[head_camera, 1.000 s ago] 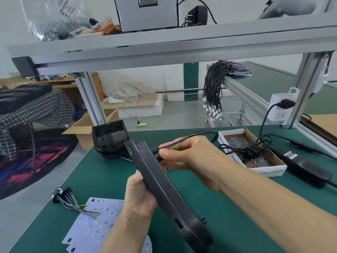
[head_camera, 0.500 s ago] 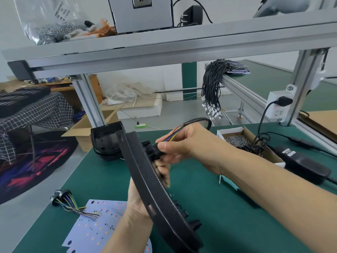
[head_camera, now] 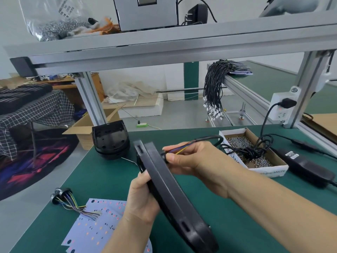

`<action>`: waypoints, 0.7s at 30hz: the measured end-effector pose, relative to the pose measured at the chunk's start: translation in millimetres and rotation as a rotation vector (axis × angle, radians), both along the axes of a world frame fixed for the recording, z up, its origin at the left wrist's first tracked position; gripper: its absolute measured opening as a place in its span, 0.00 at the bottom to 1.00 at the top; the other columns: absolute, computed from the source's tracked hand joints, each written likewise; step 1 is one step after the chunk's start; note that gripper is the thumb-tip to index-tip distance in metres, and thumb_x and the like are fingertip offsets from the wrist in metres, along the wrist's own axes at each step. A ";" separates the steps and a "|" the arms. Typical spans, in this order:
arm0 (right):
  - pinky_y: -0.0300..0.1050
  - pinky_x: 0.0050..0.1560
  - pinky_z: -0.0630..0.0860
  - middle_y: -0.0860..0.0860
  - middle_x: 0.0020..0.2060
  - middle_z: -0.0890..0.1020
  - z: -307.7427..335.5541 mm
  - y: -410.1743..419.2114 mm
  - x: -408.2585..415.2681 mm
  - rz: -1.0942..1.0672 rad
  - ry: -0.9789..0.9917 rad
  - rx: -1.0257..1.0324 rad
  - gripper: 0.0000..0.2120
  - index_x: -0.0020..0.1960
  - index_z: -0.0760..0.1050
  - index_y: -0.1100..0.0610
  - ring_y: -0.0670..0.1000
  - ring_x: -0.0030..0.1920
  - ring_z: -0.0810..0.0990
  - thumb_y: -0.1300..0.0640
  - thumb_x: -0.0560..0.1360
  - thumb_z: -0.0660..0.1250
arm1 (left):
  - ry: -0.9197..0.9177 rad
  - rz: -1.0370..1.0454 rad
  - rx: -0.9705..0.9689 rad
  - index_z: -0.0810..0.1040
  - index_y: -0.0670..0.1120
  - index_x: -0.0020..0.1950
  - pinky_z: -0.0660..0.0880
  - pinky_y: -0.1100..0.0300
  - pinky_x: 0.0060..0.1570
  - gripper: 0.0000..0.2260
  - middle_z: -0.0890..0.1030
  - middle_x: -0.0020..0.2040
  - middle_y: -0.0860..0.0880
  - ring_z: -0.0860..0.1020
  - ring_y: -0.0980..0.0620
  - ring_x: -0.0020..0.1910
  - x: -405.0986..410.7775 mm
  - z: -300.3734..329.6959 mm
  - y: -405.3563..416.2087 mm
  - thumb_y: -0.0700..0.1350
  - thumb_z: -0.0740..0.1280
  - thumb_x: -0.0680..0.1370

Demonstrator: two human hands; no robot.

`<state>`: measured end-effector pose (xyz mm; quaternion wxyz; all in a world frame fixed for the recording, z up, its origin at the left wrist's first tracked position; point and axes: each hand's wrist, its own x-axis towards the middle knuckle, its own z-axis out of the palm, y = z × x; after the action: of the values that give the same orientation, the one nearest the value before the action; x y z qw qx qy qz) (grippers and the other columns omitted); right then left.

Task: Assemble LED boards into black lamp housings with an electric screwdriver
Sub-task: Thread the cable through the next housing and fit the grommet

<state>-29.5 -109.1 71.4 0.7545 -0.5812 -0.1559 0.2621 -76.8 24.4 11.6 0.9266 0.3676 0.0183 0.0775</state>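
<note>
The housing (head_camera: 169,196) is held on edge above the green bench (head_camera: 102,178), tilted, its far end up and its near end low. The left hand (head_camera: 144,199) grasps its left side, fingers wrapped behind it. The right hand (head_camera: 189,159) pinches a cable fitting (head_camera: 165,157) against the housing's right face, thumb and forefinger closed on it; coloured wires run from the pinch into a black cable (head_camera: 209,138) that loops away to the right.

The step in hand looks like seating the cable through the housing wall, before any board goes in. The next move probably calls for pushing the fitting fully home while the left hand braces the housing, then laying it flat. No screwdriver is plainly visible.

LED boards (head_camera: 94,229) lie left of the housing near the bench edge, with a wire harness (head_camera: 69,203) resting on them. Beyond the housing sits another black shell (head_camera: 110,141). To its right an open carton (head_camera: 255,152) holds loose screws, with a tangle of black cord lying across them; a black power brick (head_camera: 306,168) lies just past it.
</note>
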 end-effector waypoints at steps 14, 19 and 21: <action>0.34 0.46 0.77 0.51 0.42 0.86 -2.1 -51.1 -12.9 0.155 -0.021 -0.005 0.11 0.45 0.87 0.51 0.44 0.43 0.82 0.59 0.64 0.77 | -0.370 -0.059 0.643 0.80 0.46 0.34 0.67 0.63 0.34 0.18 0.73 0.38 0.49 0.70 0.53 0.34 -2.6 15.4 11.6 0.54 0.83 0.55; 0.38 0.45 0.78 0.52 0.41 0.86 3.4 -61.4 -9.9 0.207 -0.083 -0.050 0.13 0.46 0.86 0.51 0.46 0.42 0.83 0.63 0.66 0.71 | -0.428 -0.113 0.733 0.81 0.48 0.35 0.68 0.61 0.38 0.16 0.74 0.39 0.50 0.70 0.50 0.35 -2.2 24.4 7.5 0.54 0.82 0.58; 0.39 0.48 0.79 0.52 0.42 0.86 7.6 -63.7 -9.4 0.219 -0.154 -0.108 0.13 0.47 0.86 0.49 0.46 0.43 0.83 0.63 0.67 0.70 | -0.424 -0.113 0.711 0.81 0.47 0.35 0.67 0.53 0.41 0.16 0.74 0.40 0.50 0.70 0.42 0.36 -2.0 24.4 5.2 0.54 0.82 0.58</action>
<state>-38.9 -172.7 79.0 0.6750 -0.6187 -0.2614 0.3055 -78.8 29.6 36.0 0.7278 0.6411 -0.2210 0.1018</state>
